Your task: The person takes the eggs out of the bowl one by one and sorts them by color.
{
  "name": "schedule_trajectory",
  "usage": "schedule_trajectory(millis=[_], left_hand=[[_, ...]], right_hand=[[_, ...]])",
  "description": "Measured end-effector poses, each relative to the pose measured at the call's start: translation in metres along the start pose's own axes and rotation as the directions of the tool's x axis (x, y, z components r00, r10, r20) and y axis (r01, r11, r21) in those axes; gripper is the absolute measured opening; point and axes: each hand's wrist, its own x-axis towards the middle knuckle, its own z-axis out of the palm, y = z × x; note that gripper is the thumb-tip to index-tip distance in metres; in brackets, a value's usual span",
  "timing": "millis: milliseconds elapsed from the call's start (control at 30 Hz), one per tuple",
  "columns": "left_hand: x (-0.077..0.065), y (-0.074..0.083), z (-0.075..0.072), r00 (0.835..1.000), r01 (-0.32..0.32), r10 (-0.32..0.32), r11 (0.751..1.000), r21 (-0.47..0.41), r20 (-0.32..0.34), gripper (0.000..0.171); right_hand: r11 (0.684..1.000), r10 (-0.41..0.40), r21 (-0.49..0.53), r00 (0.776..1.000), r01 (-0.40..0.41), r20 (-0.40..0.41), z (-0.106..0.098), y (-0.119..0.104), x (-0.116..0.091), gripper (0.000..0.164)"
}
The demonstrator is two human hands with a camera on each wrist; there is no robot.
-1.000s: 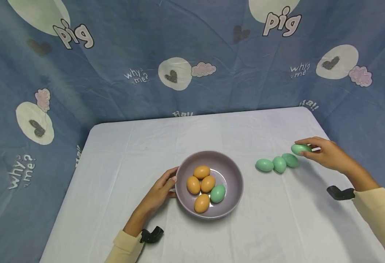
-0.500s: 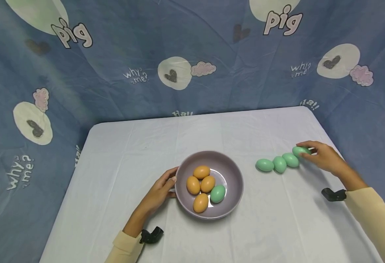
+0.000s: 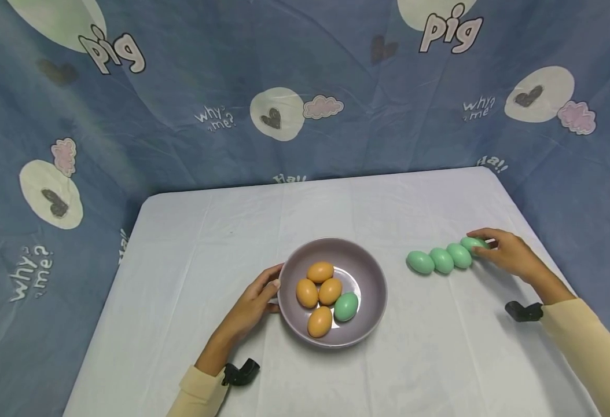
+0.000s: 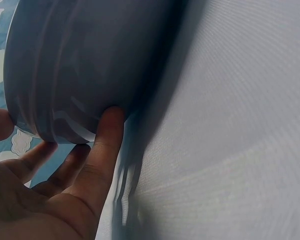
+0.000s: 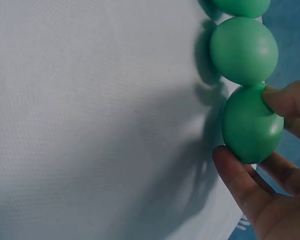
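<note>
A grey bowl point(image 3: 367, 272) sits mid-table with several orange eggs point(image 3: 320, 271) and one green egg point(image 3: 346, 306) inside. My left hand point(image 3: 255, 301) grips the bowl's left rim; its fingers point(image 4: 97, 150) lie against the bowl's wall point(image 4: 80, 65). A row of green eggs point(image 3: 441, 260) lies on the white cloth to the right. My right hand point(image 3: 505, 252) pinches the rightmost green egg point(image 3: 471, 243), point(image 5: 250, 125), which rests down on the table at the row's end, touching the neighbouring egg point(image 5: 244, 50).
The white table point(image 3: 232, 231) is backed by a blue patterned cloth point(image 3: 305, 87) on the far side and both flanks. Its right edge runs close behind my right hand. Black wrist mounts point(image 3: 524, 311) show on both sleeves.
My right hand has lowered the green egg from just above the table down to the end of the row. The left hand and bowl have not moved.
</note>
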Motion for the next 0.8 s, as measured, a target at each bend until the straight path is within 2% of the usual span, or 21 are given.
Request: schedule_trajectory(millis=[267,800], left_hand=[[0.0003,0.0002,0.0004,1.000,0.006,-0.006,1.000,-0.005,-0.003,0.043],[-0.0006,0.0000,0.0002,1.000,0.005,-0.005,1.000,-0.010,-0.006,0.043]], right_hand=[[1.000,0.025,0.000,1.000,-0.025,0.013,0.0022,-0.0008,-0.0013,0.045],[1.000,0.017,0.022,0.998,-0.019,0.064,0.0002,-0.0021,-0.0025,0.048]])
